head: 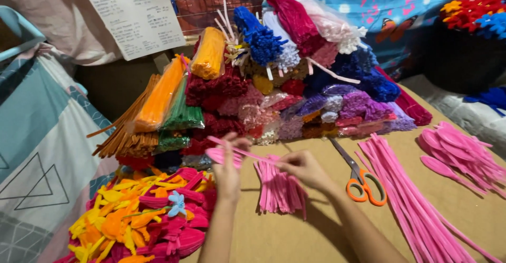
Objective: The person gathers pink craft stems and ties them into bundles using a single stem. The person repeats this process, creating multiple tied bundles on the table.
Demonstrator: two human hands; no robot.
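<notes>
My left hand [229,164] pinches a pink pipe cleaner [243,151] that is bent into a petal-shaped loop at its left end. My right hand [304,169] grips the same pipe cleaner further right, fingers closed on it. Both hands hover over a bundle of short pink pipe cleaner pieces [279,186] lying on the tan board [295,236].
Orange-handled scissors [362,181] lie right of my hands. Long pink pipe cleaners [411,194] and finished pink petal loops [458,152] lie further right. A heap of yellow, orange and magenta petals [142,221] sits at the left. Bagged pipe cleaner bundles [274,78] are stacked behind.
</notes>
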